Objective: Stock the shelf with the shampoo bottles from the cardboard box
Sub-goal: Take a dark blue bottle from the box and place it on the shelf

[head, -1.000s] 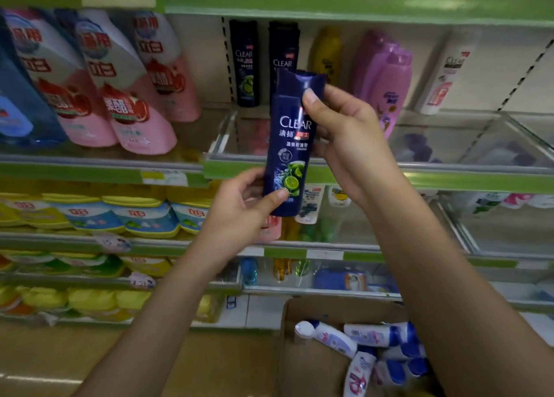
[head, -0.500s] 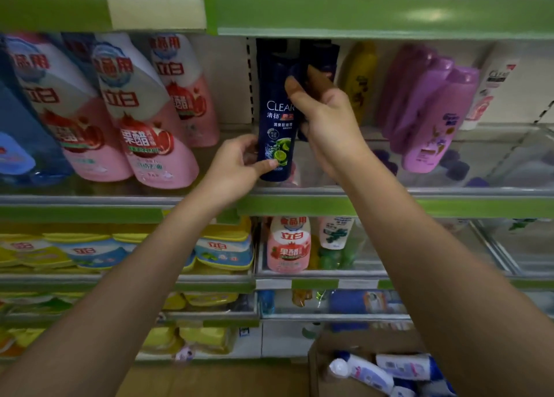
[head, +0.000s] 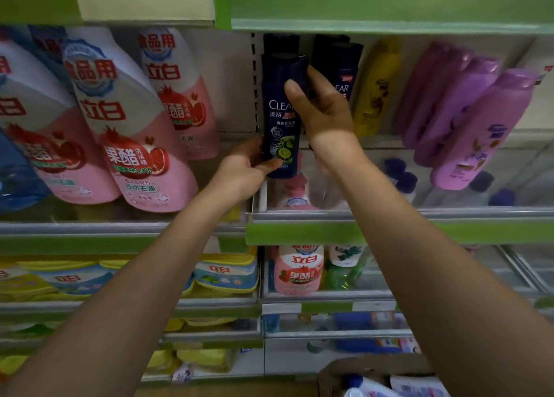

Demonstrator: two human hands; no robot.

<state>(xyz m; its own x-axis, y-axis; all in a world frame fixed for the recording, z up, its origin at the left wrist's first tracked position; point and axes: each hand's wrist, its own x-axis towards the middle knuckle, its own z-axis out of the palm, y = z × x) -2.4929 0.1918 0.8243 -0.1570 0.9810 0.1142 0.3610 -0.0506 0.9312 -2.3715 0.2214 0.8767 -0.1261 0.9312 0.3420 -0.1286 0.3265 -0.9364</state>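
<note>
Your right hand (head: 322,111) is curled around the upper part of the dark blue shampoo bottle (head: 280,120), thumb across the front just beside the label's brand name and fingers wrapped behind. Your left hand (head: 244,173) pinches the bottle's bottom end, thumb lying across the lower front near the lime picture, the other fingers tucked behind it. You hold the bottle upright, long axis vertical, cap end up and label facing you, at the left end of the shelf (head: 449,231) with the clear front rail; whether its base touches the shelf floor cannot be told, since your left hand and the rail blur that spot. Directly behind it stands another dark bottle (head: 280,42), and just to the right, partly behind your right hand, more dark bottles (head: 344,66) of the same brand. Farther right along that shelf stand a yellow bottle (head: 377,84) and a row of purple bottles (head: 479,120) leaning left. The neighbouring bay to the left holds large pink-and-white detergent bottles (head: 135,126). At the bottom edge, the cardboard box (head: 374,365) shows its rim, with white and blue bottles (head: 371,389) lying on their sides inside it.
</note>
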